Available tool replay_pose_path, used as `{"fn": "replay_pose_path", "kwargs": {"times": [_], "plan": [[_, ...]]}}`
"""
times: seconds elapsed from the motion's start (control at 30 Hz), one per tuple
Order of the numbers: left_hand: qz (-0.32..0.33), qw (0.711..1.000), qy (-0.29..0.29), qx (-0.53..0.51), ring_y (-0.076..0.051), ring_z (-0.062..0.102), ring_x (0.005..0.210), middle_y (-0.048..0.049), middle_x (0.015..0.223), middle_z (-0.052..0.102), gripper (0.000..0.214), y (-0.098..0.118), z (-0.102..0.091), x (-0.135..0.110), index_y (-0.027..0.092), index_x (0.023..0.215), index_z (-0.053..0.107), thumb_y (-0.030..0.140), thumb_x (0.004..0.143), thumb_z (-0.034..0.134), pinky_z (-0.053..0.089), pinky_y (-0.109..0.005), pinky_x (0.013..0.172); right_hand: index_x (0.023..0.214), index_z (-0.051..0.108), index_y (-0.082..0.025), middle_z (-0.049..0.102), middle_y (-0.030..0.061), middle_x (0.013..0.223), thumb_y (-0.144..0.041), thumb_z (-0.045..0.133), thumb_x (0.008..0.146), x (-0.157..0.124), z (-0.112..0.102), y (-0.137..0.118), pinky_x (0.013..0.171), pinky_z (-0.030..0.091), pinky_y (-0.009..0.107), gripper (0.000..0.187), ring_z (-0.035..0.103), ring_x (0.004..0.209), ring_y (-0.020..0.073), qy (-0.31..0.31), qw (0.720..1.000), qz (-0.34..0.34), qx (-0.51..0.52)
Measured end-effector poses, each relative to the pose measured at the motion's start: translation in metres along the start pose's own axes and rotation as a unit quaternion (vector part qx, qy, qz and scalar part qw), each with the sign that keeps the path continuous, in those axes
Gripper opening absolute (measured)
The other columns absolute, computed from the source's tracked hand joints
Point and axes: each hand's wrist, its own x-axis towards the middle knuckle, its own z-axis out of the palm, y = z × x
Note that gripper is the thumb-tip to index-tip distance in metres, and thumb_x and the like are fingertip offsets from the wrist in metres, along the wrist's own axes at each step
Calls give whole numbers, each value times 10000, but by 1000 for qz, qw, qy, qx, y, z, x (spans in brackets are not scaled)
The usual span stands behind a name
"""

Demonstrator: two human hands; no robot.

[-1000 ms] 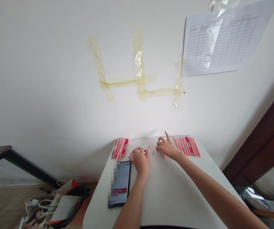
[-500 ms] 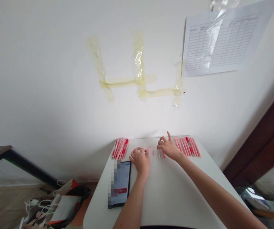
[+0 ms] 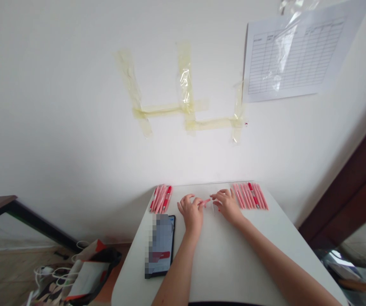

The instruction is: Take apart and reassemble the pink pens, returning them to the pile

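Note:
My left hand (image 3: 191, 212) is over the far part of the white table, with thumb and fingertips closed on a pink pen barrel (image 3: 206, 202) that points to the right. Just right of that barrel, my right hand (image 3: 229, 207) has its fingers bent and thumb and index finger a little apart. Under its fingertips lies a thin clear rod (image 3: 214, 209), perhaps a pen refill. A small red piece (image 3: 219, 209) shows partly beneath the same hand; the rest of it is hidden.
Pink and red pens (image 3: 161, 199) lie in a bunch at the back left. More pens (image 3: 251, 196) form a row at the back right. A phone (image 3: 162, 246) rests near the left edge of the white table (image 3: 234, 263), whose back edge meets the wall.
My right hand has come down and its raised finger has lowered. My left hand has shifted slightly right with the pen barrel, near where a small pink piece lay.

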Motion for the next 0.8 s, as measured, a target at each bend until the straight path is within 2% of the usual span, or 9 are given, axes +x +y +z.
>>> {"fn": "replay_pose_path", "kwargs": {"times": [0.13,0.3,0.6,0.8], "plan": [[26,999,-16,24,-274,473,1272,-61,1241,603,109,2,-2,-1,295,887,766,258,869,665,215,-640,1200,1154,724,-277,737,82,1074,-171,616,921,-4,3,-1,1145,269,656,278,587,1164,272,1,999,15,31],[65,996,-19,53,-266,461,1283,-60,1256,606,185,2,-2,-2,300,888,769,187,875,623,169,-658,1226,1109,738,-293,732,76,1069,-195,598,932,-6,5,-2,1160,208,676,246,594,1159,264,1,998,21,59],[79,996,-3,47,-266,466,1277,-43,1252,601,192,1,-1,-2,322,894,772,201,883,623,163,-677,1223,1076,760,-284,707,91,1088,-187,624,910,-7,3,-3,1120,331,601,236,596,1160,270,10,996,53,76],[69,996,-5,48,-267,465,1277,-42,1256,603,202,2,-1,-2,319,884,770,185,877,620,154,-674,1225,1070,770,-273,703,92,1040,-177,628,889,-6,3,-2,1110,362,588,249,610,1115,272,17,993,64,99]]}}
